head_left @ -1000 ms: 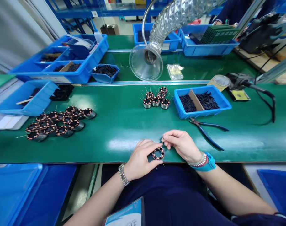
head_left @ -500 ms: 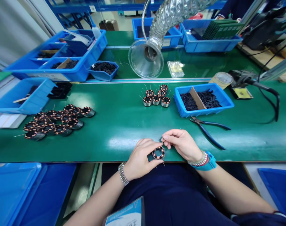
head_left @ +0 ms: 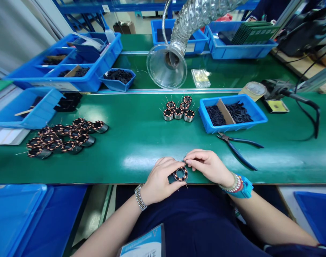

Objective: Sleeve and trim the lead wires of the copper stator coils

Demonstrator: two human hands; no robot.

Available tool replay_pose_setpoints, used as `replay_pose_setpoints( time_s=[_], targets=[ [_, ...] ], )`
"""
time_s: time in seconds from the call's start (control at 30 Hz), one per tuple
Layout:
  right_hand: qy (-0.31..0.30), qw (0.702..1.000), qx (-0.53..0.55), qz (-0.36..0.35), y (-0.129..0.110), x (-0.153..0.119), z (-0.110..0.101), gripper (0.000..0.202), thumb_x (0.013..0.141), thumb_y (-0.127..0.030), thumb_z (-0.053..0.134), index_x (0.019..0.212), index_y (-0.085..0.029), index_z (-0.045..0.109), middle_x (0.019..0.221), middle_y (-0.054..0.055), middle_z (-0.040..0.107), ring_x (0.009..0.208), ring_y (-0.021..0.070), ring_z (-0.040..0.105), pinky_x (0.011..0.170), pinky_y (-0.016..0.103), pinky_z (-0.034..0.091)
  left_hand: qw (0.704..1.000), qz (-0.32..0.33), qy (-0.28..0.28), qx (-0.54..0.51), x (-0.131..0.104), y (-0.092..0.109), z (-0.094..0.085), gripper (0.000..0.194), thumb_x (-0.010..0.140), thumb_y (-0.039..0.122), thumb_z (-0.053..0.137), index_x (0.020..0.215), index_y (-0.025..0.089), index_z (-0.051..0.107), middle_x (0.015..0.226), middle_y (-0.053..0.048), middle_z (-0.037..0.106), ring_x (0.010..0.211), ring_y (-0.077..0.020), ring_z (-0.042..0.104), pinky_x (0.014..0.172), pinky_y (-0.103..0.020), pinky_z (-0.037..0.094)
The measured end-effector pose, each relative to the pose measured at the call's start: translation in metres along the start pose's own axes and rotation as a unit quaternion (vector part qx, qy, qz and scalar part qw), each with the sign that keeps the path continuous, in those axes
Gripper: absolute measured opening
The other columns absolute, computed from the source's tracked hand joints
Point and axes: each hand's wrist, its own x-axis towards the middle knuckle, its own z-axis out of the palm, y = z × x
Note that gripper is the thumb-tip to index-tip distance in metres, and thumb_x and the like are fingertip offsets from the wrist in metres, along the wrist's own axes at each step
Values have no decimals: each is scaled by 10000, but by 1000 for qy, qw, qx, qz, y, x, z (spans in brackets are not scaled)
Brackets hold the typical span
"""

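My left hand [head_left: 163, 180] grips a motor stator [head_left: 180, 174], a ring with copper windings and a dark core, between thumb and fingers at the table's front edge. Its round opening faces up toward me, and a thin wire end sticks out below. Close by on the right, my right hand [head_left: 207, 166] pinches with thumb and forefinger at the stator's upper edge. Whatever lies in that pinch is too small to make out, perhaps a wire end. Several wound stators [head_left: 178, 113] with upright wires stand farther back on the green table.
More stators [head_left: 63, 137] are grouped at the left. Right of centre lie cutting pliers [head_left: 236, 146], below a blue bin [head_left: 206, 123] of black tube pieces. A fume extractor funnel [head_left: 167, 76] hangs over the back. Other blue bins [head_left: 94, 80] line the rear left.
My right hand has turned slightly and its wrist has shifted right and down, its fingertips still by the stator. The left hand and stator stay in place.
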Motion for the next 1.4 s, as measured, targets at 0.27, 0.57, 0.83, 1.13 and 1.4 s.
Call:
replay_pose_setpoints(
  time_s=[0.27, 0.57, 0.83, 1.13, 1.4],
  targets=[
    [7, 998, -48, -39, 2, 2, -1, 134, 776, -237, 534, 793, -161, 643, 809, 36, 618, 524, 61, 511, 524, 209, 458, 1000, 4, 0, 2, 0, 0, -1, 410, 707, 329, 629, 1076, 190, 517, 971, -53, 611, 933, -197, 505, 846, -373, 371],
    [20, 998, -34, -41, 3, -1, 1, 128, 775, -227, 538, 788, -152, 640, 796, 35, 610, 528, 58, 516, 521, 204, 462, 1000, 10, 1, 6, -1, -1, 1, 442, 706, 326, 633, 1108, 192, 505, 986, -48, 611, 942, -190, 503, 852, -368, 370],
    [50, 969, -173, -168, 8, 0, 3, 126, 799, -165, 496, 812, -144, 620, 776, 55, 621, 697, 114, 562, 664, 258, 484, 1000, 11, -1, 6, 0, 0, -1, 439, 710, 333, 628, 1105, 189, 504, 993, -47, 607, 946, -192, 502, 852, -366, 370],
    [-19, 978, -173, -118, 7, -2, 1, 228, 845, -249, 415, 904, -137, 604, 776, 64, 604, 689, 123, 543, 642, 266, 465, 998, -59, 12, -5, -2, 5, 0, 490, 653, 295, 666, 1081, 209, 445, 1002, -50, 587, 939, -211, 517, 837, -383, 388],
    [-90, 992, -19, 90, -2, 10, 0, 223, 757, -336, 529, 693, -131, 588, 508, -43, 474, 446, 50, 394, 442, 181, 329, 997, -81, 19, 4, -4, 5, 0, 460, 639, 249, 673, 1037, 210, 445, 991, -40, 574, 932, -205, 526, 818, -366, 415]
  ],
)
